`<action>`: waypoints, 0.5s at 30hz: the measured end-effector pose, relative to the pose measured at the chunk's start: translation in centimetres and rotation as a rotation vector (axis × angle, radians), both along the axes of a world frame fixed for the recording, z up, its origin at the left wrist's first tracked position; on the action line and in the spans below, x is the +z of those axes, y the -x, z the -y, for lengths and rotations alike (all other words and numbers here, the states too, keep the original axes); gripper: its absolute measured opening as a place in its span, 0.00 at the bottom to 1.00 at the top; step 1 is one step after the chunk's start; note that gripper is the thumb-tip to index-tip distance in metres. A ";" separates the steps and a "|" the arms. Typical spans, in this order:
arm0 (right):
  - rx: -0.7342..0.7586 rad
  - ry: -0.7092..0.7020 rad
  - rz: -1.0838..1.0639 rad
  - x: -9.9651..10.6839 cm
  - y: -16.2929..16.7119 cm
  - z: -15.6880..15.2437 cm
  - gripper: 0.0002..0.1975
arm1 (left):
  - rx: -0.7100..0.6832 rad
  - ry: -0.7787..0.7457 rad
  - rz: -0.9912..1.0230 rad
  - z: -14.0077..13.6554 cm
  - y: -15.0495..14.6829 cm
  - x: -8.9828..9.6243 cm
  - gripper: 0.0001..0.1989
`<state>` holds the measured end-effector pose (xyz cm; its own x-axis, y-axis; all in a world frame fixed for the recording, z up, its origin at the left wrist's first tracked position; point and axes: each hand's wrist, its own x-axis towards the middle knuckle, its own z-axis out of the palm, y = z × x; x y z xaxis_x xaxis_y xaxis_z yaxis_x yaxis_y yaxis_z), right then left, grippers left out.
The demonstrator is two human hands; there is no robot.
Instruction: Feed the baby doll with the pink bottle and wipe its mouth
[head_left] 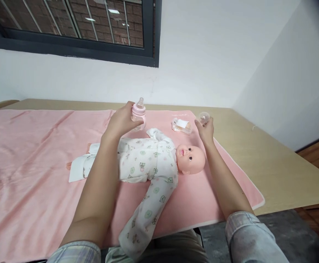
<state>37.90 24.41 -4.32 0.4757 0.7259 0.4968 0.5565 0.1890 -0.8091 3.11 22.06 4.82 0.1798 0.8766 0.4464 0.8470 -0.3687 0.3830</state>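
My left hand [124, 118] is wrapped around a pink baby bottle [139, 111], which stands upright with its clear teat on top. In my right hand [205, 129] is a clear bottle cap [204, 117], gripped between thumb and fingers near the blanket's far right edge. Between my arms lies a baby doll [191, 159] on its back, head to the right. It wears a white printed outfit [137, 157], and one long sleeve hangs over the near edge of the table. My left forearm hides part of the doll's legs.
A pink blanket [33, 164] covers much of the wooden table [247, 146]. A small clear package with a white label [181, 125] lies beyond the doll's head. Behind the table rises a white wall [198, 54] with a dark-framed window [93, 47].
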 end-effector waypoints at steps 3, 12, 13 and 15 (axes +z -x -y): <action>-0.055 0.178 0.023 -2.9 -1.3 -0.5 0.26 | 0.021 0.065 0.056 -1.0 1.4 -0.8 0.30; -0.029 0.504 0.234 -7.9 -3.6 -1.1 0.28 | 0.218 0.141 0.066 -3.4 4.0 -2.7 0.33; -0.027 0.490 0.255 -8.0 -3.7 -1.2 0.28 | 0.271 0.167 0.069 -3.7 4.3 -2.9 0.34; -0.028 0.458 0.276 -8.3 -3.8 -1.3 0.31 | 0.346 0.220 0.073 -4.2 5.0 -3.3 0.35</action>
<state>41.68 25.76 -12.58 0.3942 0.8867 0.2416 0.7598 -0.1665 -0.6285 -1.84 26.21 1.48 -0.1670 0.9557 0.2425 0.8743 0.0298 0.4844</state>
